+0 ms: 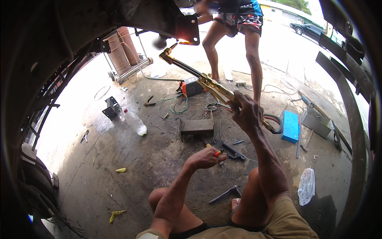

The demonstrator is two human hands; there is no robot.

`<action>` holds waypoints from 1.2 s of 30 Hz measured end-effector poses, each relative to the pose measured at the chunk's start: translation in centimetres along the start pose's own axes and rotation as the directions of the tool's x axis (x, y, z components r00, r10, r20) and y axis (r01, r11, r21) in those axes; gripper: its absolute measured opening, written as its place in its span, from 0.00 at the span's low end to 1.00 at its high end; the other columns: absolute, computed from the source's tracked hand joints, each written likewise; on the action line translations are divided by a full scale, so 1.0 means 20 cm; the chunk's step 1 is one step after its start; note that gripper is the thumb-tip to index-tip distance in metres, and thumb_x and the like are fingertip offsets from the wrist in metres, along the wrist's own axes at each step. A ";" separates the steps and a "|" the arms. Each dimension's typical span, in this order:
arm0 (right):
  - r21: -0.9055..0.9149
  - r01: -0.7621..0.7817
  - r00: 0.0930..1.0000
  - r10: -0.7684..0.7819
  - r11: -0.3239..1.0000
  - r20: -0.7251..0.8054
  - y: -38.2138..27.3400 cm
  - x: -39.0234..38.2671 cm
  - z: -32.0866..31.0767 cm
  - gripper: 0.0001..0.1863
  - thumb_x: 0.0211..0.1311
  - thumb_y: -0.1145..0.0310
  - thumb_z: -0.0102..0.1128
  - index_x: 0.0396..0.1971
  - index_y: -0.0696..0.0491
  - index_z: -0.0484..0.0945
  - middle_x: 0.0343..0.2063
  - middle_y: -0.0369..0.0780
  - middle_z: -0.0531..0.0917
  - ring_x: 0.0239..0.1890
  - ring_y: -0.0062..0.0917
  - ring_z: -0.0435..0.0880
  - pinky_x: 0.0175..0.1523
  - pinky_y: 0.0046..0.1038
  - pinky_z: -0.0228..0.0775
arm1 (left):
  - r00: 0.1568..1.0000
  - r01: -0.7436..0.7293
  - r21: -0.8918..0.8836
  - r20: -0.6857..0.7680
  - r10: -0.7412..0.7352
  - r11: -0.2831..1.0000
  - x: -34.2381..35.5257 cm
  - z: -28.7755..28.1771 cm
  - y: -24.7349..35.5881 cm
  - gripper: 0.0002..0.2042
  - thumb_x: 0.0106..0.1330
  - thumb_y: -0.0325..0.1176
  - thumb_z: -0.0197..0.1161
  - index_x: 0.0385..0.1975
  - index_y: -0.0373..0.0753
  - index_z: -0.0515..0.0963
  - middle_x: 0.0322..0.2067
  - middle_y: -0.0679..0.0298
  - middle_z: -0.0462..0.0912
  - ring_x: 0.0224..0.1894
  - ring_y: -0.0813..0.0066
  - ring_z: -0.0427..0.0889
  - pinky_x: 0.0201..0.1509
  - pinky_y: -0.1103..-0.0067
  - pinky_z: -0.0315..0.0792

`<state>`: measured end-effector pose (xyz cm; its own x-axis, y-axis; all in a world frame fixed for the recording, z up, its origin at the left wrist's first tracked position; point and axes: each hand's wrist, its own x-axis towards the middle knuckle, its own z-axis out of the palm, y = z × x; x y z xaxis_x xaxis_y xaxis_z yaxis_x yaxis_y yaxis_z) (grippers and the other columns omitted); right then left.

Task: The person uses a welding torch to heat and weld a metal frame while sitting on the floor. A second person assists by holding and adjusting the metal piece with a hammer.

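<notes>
A brass-and-steel cutting torch (pixel 187 67) is gripped by my right hand (pixel 246 111), its fingers wrapped round the handle. The torch slants up to the left. At its bent nozzle a bright orange glow shows against the lower edge of a dark steel plate (pixel 191 28) with holes, overhead. Hoses (pixel 274 124) trail from the torch behind my right wrist. Lower down, my left hand (pixel 205 157) is closed on a small red and yellow thing, whose kind I cannot make out. Just beyond that hand lies a dark tool (pixel 234 151) on the concrete.
Facing me, a person (pixel 238 36) stands beyond the plate. Gas cylinders (pixel 121 47) stand on a cart at the far left. An orange machine (pixel 191 87), cables, a steel channel piece (pixel 196 126), a plastic bottle (pixel 135 122) and a blue box (pixel 291 126) occupy the floor.
</notes>
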<state>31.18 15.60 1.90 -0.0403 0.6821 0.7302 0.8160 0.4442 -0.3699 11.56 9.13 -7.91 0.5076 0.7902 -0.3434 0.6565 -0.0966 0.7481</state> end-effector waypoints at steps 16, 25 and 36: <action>0.006 -0.004 1.000 0.004 1.000 -0.006 -0.02 0.00 -0.01 0.19 0.60 0.62 0.73 0.50 0.50 0.84 0.33 0.40 0.88 0.33 0.35 0.89 0.37 0.38 0.78 | 1.000 0.011 -0.035 -0.001 -0.011 0.999 -0.01 0.01 -0.01 0.25 0.72 0.55 0.63 0.38 0.32 0.82 0.23 0.63 0.79 0.28 0.76 0.71 0.38 0.72 0.71; 0.031 0.017 1.000 -0.017 0.999 0.002 -0.02 0.00 -0.03 0.19 0.60 0.62 0.73 0.50 0.50 0.84 0.31 0.40 0.88 0.32 0.35 0.89 0.36 0.38 0.78 | 1.000 0.017 -0.027 -0.006 -0.017 0.999 -0.01 0.01 -0.01 0.23 0.73 0.53 0.63 0.41 0.33 0.83 0.26 0.63 0.81 0.31 0.77 0.73 0.42 0.73 0.72; 0.030 0.020 0.999 -0.021 0.999 0.029 -0.02 0.00 -0.03 0.16 0.63 0.61 0.69 0.49 0.49 0.83 0.32 0.40 0.87 0.31 0.36 0.89 0.34 0.40 0.78 | 1.000 0.006 -0.023 0.022 -0.005 1.000 -0.01 0.00 -0.01 0.25 0.72 0.56 0.63 0.40 0.33 0.82 0.25 0.65 0.79 0.30 0.79 0.70 0.39 0.73 0.71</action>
<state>31.18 15.08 2.30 -0.0739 0.6892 0.7208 0.7977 0.4747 -0.3721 11.33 8.97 -8.06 0.5163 0.7772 -0.3597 0.6463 -0.0781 0.7590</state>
